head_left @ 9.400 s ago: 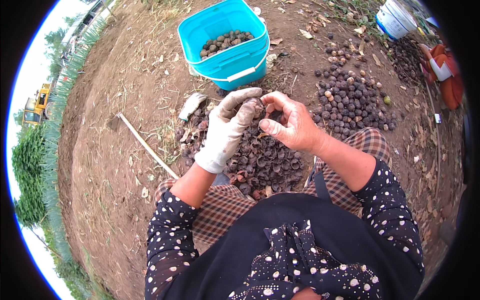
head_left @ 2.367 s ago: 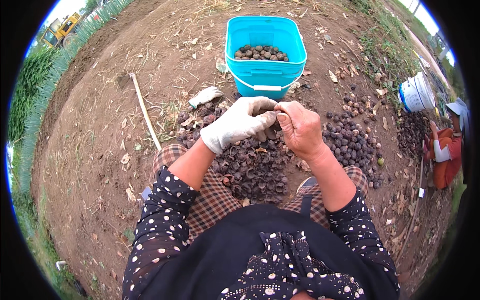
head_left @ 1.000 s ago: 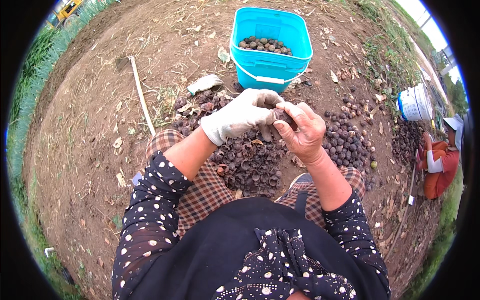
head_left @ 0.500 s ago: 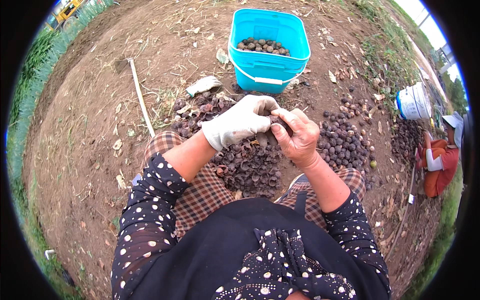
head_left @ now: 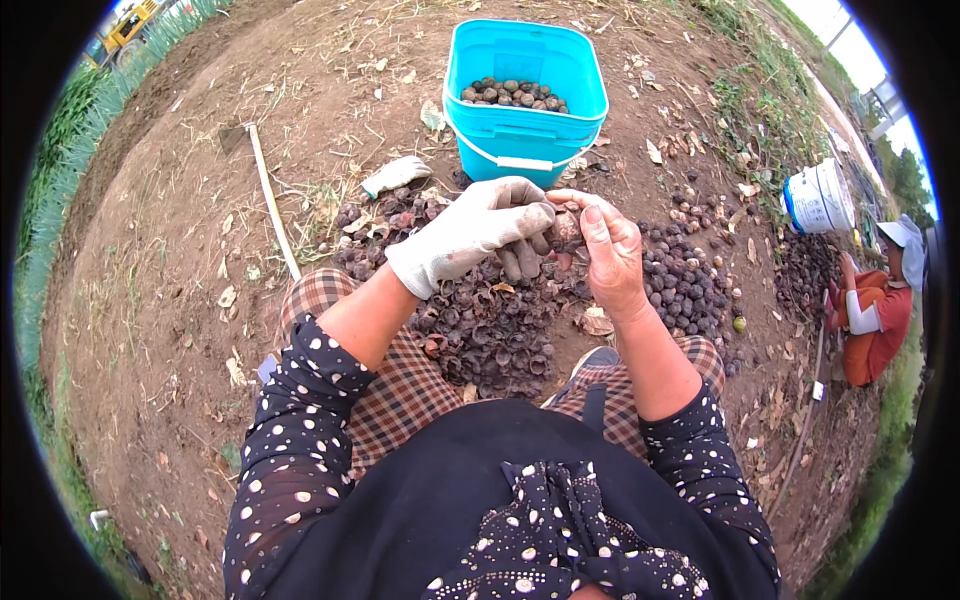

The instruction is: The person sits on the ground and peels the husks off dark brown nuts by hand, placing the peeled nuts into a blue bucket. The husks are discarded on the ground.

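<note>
My left hand point(head_left: 490, 228), in a white knit glove with dirt-darkened fingers, is held over the ground with its fingers curled in. What it may hold is hidden. Bare, my right hand point(head_left: 612, 255) meets it at the fingertips, index finger and thumb around a brownish walnut point(head_left: 568, 224), partly covered by the fingers. Below both hands lies a heap of dark, broken walnut husks point(head_left: 490, 335). To its right is a pile of dark whole walnuts point(head_left: 685, 285). Beyond the hands stands a turquoise bucket point(head_left: 525, 135) with several brown walnuts point(head_left: 515, 93) in it.
An empty white glove point(head_left: 396, 176) lies left of the bucket. A hoe point(head_left: 268, 195) with a pale handle rests on the soil farther left. At the right, a co-worker point(head_left: 880, 315) crouches by a white bucket point(head_left: 820, 197) and another dark heap point(head_left: 803, 262).
My hands have drawn slightly apart, and my right fingers have straightened. The walnut shows lighter brown between them. The whole view has shifted a little.
</note>
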